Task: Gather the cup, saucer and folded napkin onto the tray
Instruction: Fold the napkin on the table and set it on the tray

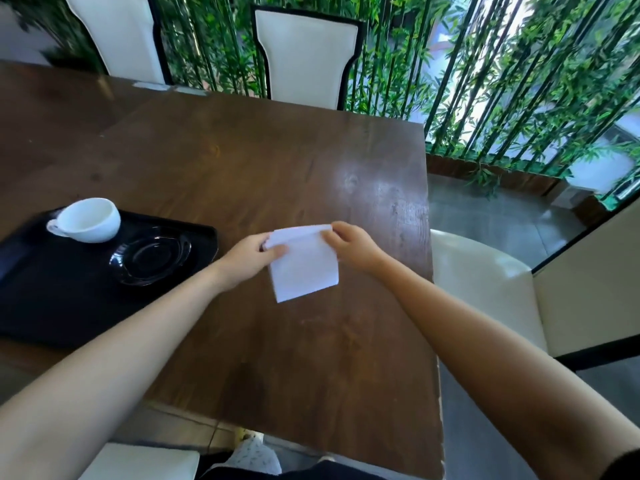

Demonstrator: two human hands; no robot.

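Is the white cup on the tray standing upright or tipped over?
Tipped. The cup leans on the tray, its mouth tilted toward the camera, beside the saucer, not on it.

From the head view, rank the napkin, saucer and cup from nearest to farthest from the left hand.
1. Napkin: pinched in the left hand, above the table, right of the tray.
2. Saucer: on the tray's right part, left of that hand.
3. Cup: at the tray's far side, beyond the saucer.

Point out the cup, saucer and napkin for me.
cup (90,221), head view, on its white side wall.
saucer (151,259), head view, on its black centre well.
napkin (304,268), head view, on its flat white face.
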